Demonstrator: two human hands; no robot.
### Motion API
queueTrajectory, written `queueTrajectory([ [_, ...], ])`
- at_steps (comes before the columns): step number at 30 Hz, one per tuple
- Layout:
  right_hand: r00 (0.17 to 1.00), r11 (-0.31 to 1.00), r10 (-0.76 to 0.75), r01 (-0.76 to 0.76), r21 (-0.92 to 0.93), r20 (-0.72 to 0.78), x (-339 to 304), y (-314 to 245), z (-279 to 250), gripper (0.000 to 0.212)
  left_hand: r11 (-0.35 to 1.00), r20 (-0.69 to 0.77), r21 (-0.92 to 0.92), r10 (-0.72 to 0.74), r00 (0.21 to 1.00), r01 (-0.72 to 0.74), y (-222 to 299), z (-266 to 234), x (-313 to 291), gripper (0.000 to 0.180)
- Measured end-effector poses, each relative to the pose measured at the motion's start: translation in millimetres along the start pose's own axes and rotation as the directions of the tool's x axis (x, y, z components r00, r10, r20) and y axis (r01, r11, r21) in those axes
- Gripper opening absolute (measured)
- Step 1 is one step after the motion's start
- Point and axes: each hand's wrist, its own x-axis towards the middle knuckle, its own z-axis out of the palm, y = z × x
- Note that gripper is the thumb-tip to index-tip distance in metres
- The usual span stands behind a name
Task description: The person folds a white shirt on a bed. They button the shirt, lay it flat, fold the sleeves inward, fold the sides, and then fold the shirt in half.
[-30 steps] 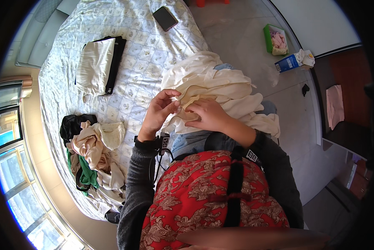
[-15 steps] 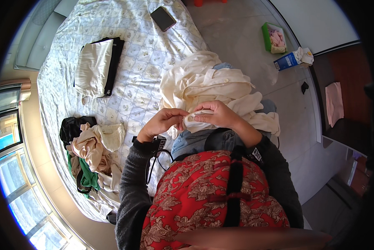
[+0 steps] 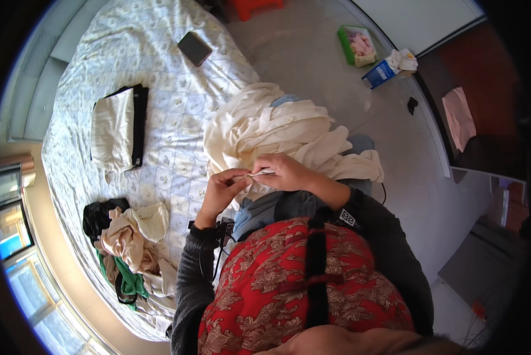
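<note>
A large cream garment (image 3: pixel 277 127) lies bunched at the bed's edge and over my lap. My left hand (image 3: pixel 221 190) and my right hand (image 3: pixel 283 171) meet in front of me. Both pinch a thin edge of this cream cloth between their fingertips. The right hand rests on top of the pile, and the left holds the edge from the bed side. Under the cloth, a bit of blue fabric (image 3: pixel 259 210) shows near my waist.
The bed (image 3: pixel 159 71) has a pale patterned sheet. On it lie a folded cream-and-black stack (image 3: pixel 120 127), a dark flat device (image 3: pixel 194 48) and a heap of mixed clothes (image 3: pixel 132 248). On the floor stand a green box (image 3: pixel 356 46) and a blue carton (image 3: pixel 379 73).
Both hands have drawn closer together and lower on the cream garment, and now pinch one thin edge between them. The pile has shifted slightly.
</note>
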Motion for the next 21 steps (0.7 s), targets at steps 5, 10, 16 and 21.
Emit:
queueTrajectory([
  [5,1.0,0.993,-0.012,0.011,0.116,0.008,-3,2,6,0.011,0.993,-0.139,-0.111,0.014,0.99,-0.029,-7,2,-5,0.019],
  [10,0.991,0.988,-0.134,0.132,0.08,0.015,-5,-1,1,0.012,0.984,-0.146,-0.167,0.039,0.988,-0.063,-10,0,-7,0.015],
  [16,0.954,0.954,-0.293,0.296,-0.05,0.065,-11,-14,-5,0.011,0.953,0.089,-0.302,0.022,0.996,0.006,-9,-7,-5,0.02],
  [21,0.972,0.979,-0.196,0.202,0.035,-0.13,-8,-18,-1,0.014,0.98,0.071,-0.171,-0.093,0.993,0.104,3,4,3,0.015],
])
